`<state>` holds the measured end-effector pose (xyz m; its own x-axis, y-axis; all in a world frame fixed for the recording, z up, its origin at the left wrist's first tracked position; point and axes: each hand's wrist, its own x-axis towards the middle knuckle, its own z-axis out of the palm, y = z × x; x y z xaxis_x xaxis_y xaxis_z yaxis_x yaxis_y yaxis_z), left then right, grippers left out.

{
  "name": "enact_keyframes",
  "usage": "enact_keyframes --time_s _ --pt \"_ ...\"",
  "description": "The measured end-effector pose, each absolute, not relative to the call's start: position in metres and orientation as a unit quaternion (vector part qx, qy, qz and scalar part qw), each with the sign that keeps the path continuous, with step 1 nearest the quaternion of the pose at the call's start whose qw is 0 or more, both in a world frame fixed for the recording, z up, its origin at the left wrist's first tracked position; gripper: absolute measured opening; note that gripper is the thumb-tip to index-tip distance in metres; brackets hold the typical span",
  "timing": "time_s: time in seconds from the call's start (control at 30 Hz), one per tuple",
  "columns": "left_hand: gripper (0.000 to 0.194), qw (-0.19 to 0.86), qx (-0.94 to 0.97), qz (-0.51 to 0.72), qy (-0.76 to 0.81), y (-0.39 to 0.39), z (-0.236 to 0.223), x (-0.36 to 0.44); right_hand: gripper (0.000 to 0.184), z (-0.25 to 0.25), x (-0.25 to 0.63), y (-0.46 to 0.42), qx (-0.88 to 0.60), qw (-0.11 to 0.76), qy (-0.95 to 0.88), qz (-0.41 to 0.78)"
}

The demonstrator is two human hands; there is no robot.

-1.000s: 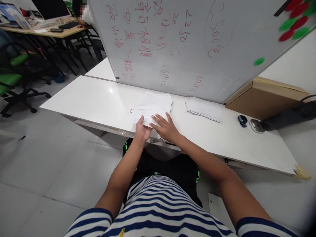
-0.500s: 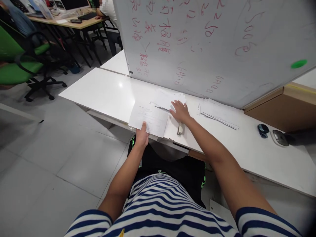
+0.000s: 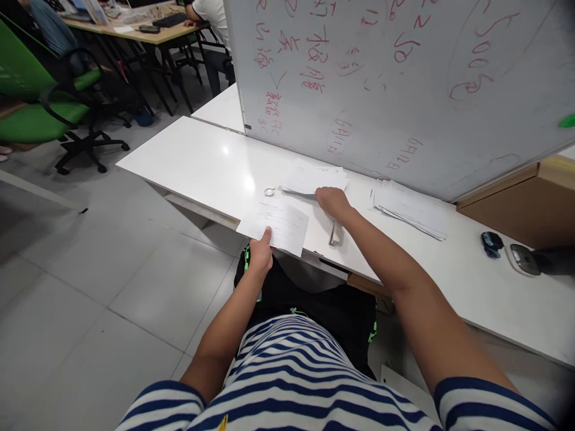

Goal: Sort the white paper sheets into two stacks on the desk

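Note:
My left hand (image 3: 261, 254) pinches the near edge of a printed sheet of paper (image 3: 281, 224), thumb on top and fingers beneath. The sheet lies tilted over the front edge of the white table. My right hand (image 3: 333, 202), fingers curled, is closed at the near right corner of a paper stack (image 3: 312, 178); its fingertips are partly hidden, so how many sheets it grips does not show. Just below that hand lies a small stapler (image 3: 335, 233). A small white ring-shaped item (image 3: 269, 191) rests left of the stack.
Another paper stack (image 3: 408, 206) lies to the right on the table (image 3: 188, 155). Behind stands a whiteboard (image 3: 381, 114) with red writing. Farther right are a dark small object (image 3: 492, 244), a grey rounded device (image 3: 524, 258) and a cardboard box (image 3: 503, 197). A person sits at a back desk.
My right hand's fingers have gone from spread over the stack to curled at its corner. My left hand's sheet has come away from the stack, exposing the white ring-shaped item.

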<state>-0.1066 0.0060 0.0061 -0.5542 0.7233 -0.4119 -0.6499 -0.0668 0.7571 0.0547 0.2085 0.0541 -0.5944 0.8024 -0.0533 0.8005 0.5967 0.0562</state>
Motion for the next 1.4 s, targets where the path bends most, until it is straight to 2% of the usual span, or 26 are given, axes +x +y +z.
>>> enact_keyframes --time_s 0.13,0.27,0.43,0.53,0.67,0.73,0.93,1.07,1.23,1.4 --pt "0.039 0.462 0.023 0.724 0.511 0.005 0.003 -0.106 0.029 0.059 0.055 0.208 0.467 0.000 0.884 -0.026" --pt "0.037 0.480 0.021 0.702 0.526 0.006 0.006 -0.101 0.032 0.069 0.059 0.200 0.502 -0.091 0.854 -0.097" --pt "0.033 0.515 0.030 0.673 0.530 0.010 0.011 -0.092 0.036 0.077 0.055 0.149 0.406 -0.209 0.888 -0.058" --pt "0.034 0.545 0.029 0.682 0.487 0.013 0.013 -0.091 0.033 0.066 0.048 0.108 0.327 -0.188 0.926 -0.029" --pt "0.064 0.586 0.049 0.696 0.412 0.012 0.018 -0.093 0.027 0.046 0.045 0.075 0.287 -0.170 0.943 0.013" --pt "0.069 0.595 0.065 0.686 0.413 0.011 0.021 -0.094 0.026 0.040 0.048 0.069 0.267 -0.174 0.948 0.019" --pt "0.043 0.571 0.078 0.669 0.469 0.014 0.022 -0.093 0.022 0.028 0.063 0.064 0.217 -0.207 0.954 0.016" --pt "0.030 0.552 0.069 0.654 0.512 0.022 0.016 -0.094 0.024 0.021 0.069 0.061 0.241 -0.188 0.952 0.025" --pt "0.022 0.538 0.059 0.659 0.522 0.027 0.012 -0.094 0.028 0.025 0.065 0.057 0.271 -0.147 0.951 0.012" --pt "0.019 0.543 0.055 0.656 0.522 0.026 0.016 -0.092 0.030 0.030 0.058 0.052 0.278 -0.143 0.950 0.006"
